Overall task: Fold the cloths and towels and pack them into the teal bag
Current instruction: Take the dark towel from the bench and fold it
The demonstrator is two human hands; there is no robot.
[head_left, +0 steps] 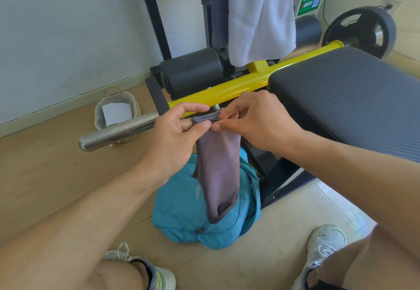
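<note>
So far, judging from the head view, the job looks barely begun — one purple-grey cloth [217, 169] is mid-fold in the air, hanging as a narrow doubled strip above the teal bag [181, 205], which lies slumped on the wooden floor [45, 164] beside the foot of the weight bench [350, 94]. The cloth's lower end overlaps the bag in this view; whether it touches the fabric I cannot tell. I can see no cloth inside the bag, though its opening is not plainly visible. Still to fold: a white towel [261, 17] draped over the black rack [156, 17] at the back, with a darker grey cloth [218, 10] hanging just beside it, partly hidden behind the towel.

Both hands meet at the cloth's top edge, in front of the yellow bar [227, 89]. The left hand [175, 135] pinches the left corner between thumb and fingers, its index finger stretched along the top. The right hand [256, 121] pinches the right end of the same edge, fingers curled down over it. The two grips sit close together, nearly touching, so the hands are narrow — each closed on the cloth, neither free. Forearms reach forward from the lower corners of the frame, wrists roughly level.

My reading: another fold or two, then down into the bag — with the two hanging pieces left after that
</note>
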